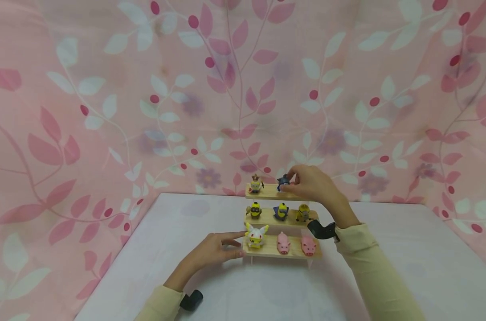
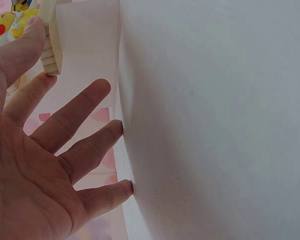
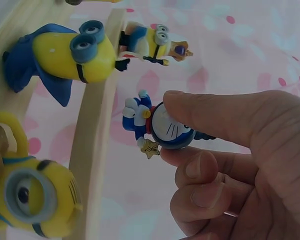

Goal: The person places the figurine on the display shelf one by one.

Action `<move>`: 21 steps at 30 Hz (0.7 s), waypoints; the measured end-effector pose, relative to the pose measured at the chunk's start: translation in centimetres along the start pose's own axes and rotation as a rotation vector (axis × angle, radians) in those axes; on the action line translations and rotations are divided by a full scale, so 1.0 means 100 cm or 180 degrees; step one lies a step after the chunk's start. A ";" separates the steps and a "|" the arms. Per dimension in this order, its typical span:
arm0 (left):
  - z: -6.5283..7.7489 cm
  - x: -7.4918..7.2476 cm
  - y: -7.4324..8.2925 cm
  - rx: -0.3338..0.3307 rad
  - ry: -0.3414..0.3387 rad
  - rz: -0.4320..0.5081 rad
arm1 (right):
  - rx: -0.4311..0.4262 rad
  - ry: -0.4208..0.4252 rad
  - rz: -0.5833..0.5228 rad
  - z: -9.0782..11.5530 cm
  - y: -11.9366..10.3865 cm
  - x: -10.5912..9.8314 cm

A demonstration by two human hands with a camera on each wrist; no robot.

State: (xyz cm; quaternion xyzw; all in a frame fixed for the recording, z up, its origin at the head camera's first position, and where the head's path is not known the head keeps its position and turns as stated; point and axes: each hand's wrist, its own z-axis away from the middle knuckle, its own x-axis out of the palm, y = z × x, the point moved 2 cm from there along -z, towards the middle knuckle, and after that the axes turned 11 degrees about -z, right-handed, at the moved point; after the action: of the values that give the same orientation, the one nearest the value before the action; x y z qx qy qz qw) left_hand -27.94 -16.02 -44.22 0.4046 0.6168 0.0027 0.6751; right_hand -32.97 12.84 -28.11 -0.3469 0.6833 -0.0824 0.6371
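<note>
My right hand [image 1: 312,183] pinches a small blue-and-white Doraemon figurine [image 3: 165,125] by its head, between thumb and fingers. The figurine has a red collar and a gold star; it is at the top tier [image 1: 264,191] of a wooden display stand, right of a crowned minion figurine [image 1: 255,184]. Whether its feet touch the board cannot be told. My left hand [image 1: 214,249] is at the left end of the bottom tier [image 1: 267,253]. Its thumb and index finger [image 2: 27,97] touch the board's end, with the other fingers spread and straight.
On the middle tier stand a minion figurine with goggles [image 1: 255,210], a blue-caped minion [image 1: 282,211] and a one-eyed minion [image 1: 303,212]. Below are a white-and-yellow eared figurine [image 1: 256,236] and two pink pigs [image 1: 283,243]. A white-covered table [image 1: 178,223] meets a floral cloth backdrop [image 1: 243,89].
</note>
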 end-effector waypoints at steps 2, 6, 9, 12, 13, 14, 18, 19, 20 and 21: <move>0.000 0.000 -0.001 -0.0010 -0.0004 0.0004 | 0.0042 0.0003 0.0045 -0.002 0.000 0.003; 0.000 0.000 -0.001 -0.0020 -0.0009 0.0015 | 0.0051 0.0001 0.0130 -0.004 -0.001 0.007; 0.000 0.000 -0.002 -0.0021 -0.0002 0.0008 | 0.0051 -0.0006 0.0161 -0.005 -0.002 0.009; 0.000 0.000 -0.002 -0.0017 -0.0005 0.0020 | 0.0042 -0.0015 0.0188 -0.005 -0.002 0.011; 0.000 0.000 -0.002 -0.0013 -0.0007 0.0021 | 0.0040 -0.0015 0.0189 -0.005 -0.002 0.012; 0.000 0.000 -0.001 -0.0007 -0.0011 0.0029 | 0.0041 -0.0013 0.0197 -0.005 -0.002 0.013; 0.000 0.000 -0.001 -0.0001 -0.0015 0.0041 | 0.0077 0.0014 0.0234 -0.005 -0.001 0.015; 0.000 0.000 -0.001 -0.0005 -0.0014 0.0037 | 0.0082 0.0017 0.0241 -0.005 -0.001 0.015; 0.000 0.000 -0.001 -0.0007 -0.0014 0.0042 | 0.0088 0.0026 0.0262 -0.005 -0.001 0.015; 0.000 0.000 -0.001 -0.0012 -0.0014 0.0043 | 0.0095 0.0030 0.0274 -0.005 0.000 0.015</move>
State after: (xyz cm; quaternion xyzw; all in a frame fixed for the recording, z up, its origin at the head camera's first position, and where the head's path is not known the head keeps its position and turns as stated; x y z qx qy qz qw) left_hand -28.01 -16.06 -44.30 0.4076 0.6125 0.0075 0.6772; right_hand -33.34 11.76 -29.25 -0.3071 0.6994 -0.0667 0.6419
